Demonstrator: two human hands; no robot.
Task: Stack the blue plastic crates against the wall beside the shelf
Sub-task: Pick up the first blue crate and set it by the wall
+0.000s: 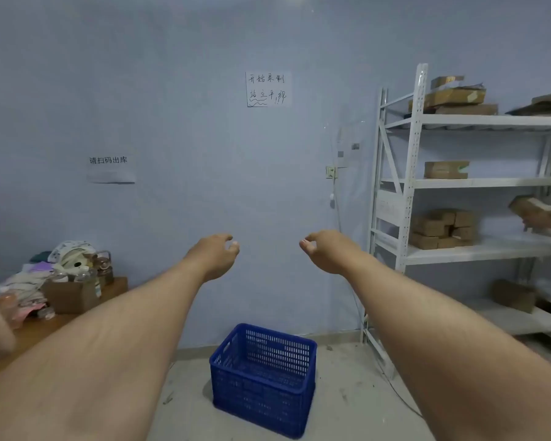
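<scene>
One blue plastic crate (263,378) stands on the grey floor near the wall, left of the white metal shelf (409,186). It looks to hold nothing. Both my arms stretch forward at chest height, well above the crate. My left hand (215,254) and my right hand (323,249) hang loosely with fingers curled, thumb near the fingertips, and hold nothing. Neither hand touches the crate.
The shelf at the right carries several cardboard boxes (442,227). A wooden table (45,326) at the left holds a cardboard box, bottles and cloth. A cable (357,297) hangs from a wall socket down to the floor. Paper notices are stuck on the wall.
</scene>
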